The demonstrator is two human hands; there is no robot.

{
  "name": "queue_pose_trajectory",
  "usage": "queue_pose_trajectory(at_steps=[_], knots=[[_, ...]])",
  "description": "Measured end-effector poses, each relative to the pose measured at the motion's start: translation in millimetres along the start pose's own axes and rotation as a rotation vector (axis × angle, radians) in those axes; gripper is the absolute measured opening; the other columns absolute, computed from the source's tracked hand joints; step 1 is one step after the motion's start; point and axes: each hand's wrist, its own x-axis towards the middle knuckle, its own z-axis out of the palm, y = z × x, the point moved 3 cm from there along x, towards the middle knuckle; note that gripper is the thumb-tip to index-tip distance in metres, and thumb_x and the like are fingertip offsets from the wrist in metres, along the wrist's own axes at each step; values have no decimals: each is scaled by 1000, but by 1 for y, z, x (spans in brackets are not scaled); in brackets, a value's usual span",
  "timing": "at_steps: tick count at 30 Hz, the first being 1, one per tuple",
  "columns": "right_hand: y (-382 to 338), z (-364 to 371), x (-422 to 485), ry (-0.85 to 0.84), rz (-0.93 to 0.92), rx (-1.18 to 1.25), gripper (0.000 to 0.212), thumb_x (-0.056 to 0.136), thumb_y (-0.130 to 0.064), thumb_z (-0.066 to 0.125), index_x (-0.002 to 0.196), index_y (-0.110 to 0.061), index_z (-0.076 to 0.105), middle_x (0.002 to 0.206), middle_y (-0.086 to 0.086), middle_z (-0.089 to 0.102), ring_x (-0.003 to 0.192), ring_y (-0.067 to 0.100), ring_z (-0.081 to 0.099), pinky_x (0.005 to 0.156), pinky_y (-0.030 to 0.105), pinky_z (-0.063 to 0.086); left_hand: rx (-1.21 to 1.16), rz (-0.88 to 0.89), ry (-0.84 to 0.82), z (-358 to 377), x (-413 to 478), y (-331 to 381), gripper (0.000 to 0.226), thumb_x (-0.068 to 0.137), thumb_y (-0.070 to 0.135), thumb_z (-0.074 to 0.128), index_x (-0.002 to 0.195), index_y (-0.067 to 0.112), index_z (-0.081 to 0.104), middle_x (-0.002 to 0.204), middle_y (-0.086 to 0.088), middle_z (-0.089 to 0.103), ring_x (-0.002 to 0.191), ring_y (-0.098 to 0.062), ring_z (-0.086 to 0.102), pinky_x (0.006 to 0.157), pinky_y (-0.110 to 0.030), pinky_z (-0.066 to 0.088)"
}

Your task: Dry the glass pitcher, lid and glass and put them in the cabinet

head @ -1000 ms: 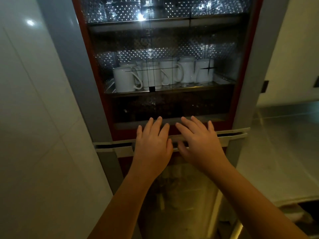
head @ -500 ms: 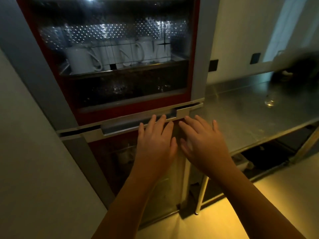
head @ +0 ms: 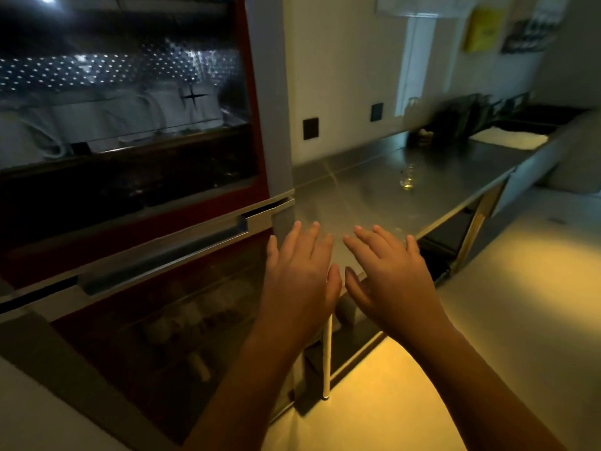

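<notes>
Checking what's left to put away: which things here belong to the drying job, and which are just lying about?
Belongs: glass on the steel counter; cabinet; white cloth, probably for drying.
Lying about: white mugs; yellow sheet; wall sockets.

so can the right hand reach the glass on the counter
Probably yes: the right hand is open and empty, and the steel counter between it and the glass looks bare, though a forward stretch seems needed.

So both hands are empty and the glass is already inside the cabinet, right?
Not quite. The head view shows the glass standing out on the steel counter, not inside the cabinet. The left hand and right hand are indeed empty.
</notes>
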Motion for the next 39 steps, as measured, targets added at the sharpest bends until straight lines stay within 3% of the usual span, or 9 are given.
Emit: queue_pose_trajectory(at_steps=[2, 6, 9, 18, 20, 33, 39], knots=[[20, -7, -4, 18, 30, -20, 49, 68, -25, 79, 113, -9, 65, 116, 14, 65, 109, 35, 60, 86, 62, 41, -37, 33, 11, 10, 11, 15, 41, 75, 27, 62, 111, 8, 65, 116, -15, 65, 110, -36, 60, 89, -53, 27], [66, -20, -11, 44, 94, -52, 48, 70, -22, 78, 114, -9, 65, 116, 14, 65, 110, 34, 59, 87, 62, 39, -79, 93, -13, 30, 36, 55, 46, 80, 34, 39, 110, 11, 65, 115, -11, 66, 111, -32, 61, 90, -48, 31], [103, -31, -13, 71, 118, -88, 46, 70, -20, 79, 113, -9, 65, 115, 14, 65, 110, 34, 60, 87, 62, 40, -126, 132, -18, 45, 58, 87, 46, 80, 34, 38, 110, 12, 66, 115, -11, 66, 111, -31, 60, 89, -52, 38], [209, -50, -22, 72, 210, -183, 41, 80, -34, 48, 111, -13, 66, 113, 8, 66, 108, 30, 62, 85, 59, 44, -195, 213, -11, 94, 115, 173, 45, 81, 33, 38, 106, 11, 67, 113, -11, 67, 109, -33, 62, 85, -59, 43], [233, -53, -27, 61, 234, -193, 41, 80, -33, 50, 112, -14, 66, 114, 8, 66, 109, 30, 61, 86, 60, 44, -205, 236, -6, 103, 125, 194, 45, 81, 33, 37, 105, 11, 67, 112, -11, 67, 108, -33, 62, 84, -59, 44], [353, -75, -60, 85, 340, -279, 41, 76, -30, 57, 111, -12, 66, 113, 9, 67, 106, 30, 62, 85, 60, 43, -326, 310, 6, 159, 164, 302, 38, 73, 17, 74, 109, 9, 65, 116, -13, 65, 112, -37, 59, 88, -64, 37], [380, -80, -67, 105, 369, -302, 42, 75, -30, 58, 111, -11, 67, 112, 11, 67, 104, 31, 63, 83, 61, 44, -350, 349, 3, 173, 179, 329, 37, 75, 20, 68, 110, 9, 66, 116, -13, 65, 112, -36, 59, 88, -64, 37]])
